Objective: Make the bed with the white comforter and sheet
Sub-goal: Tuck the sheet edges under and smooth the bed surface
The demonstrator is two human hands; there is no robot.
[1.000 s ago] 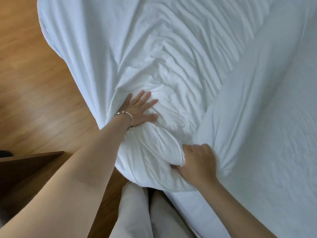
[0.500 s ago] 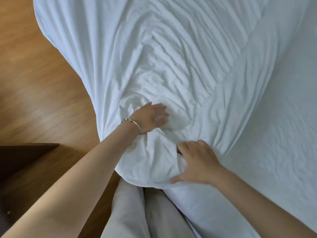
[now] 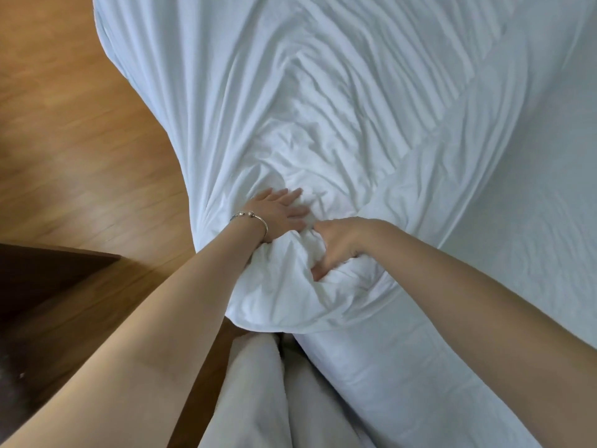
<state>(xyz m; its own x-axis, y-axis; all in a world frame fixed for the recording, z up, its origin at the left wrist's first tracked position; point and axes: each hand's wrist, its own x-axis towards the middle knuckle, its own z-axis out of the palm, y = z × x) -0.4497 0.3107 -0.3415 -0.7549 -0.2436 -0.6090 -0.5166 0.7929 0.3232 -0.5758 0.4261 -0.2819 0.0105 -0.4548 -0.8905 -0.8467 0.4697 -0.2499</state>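
Head view: white comforter [image 3: 339, 101] bunched over bed corner, sheet [image 3: 533, 253] flat at right, wooden floor [image 3: 80, 140] and dark furniture [image 3: 42, 270] at left, left hand [image 3: 277, 215] spread flat on comforter, right hand [image 3: 339, 244] gripping comforter fold.

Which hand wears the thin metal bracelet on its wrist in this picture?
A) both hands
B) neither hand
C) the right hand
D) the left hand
D: the bracelet circles the wrist of the left hand, which lies flat on the white comforter; the right hand, gripping the bunched cloth, has a bare wrist.
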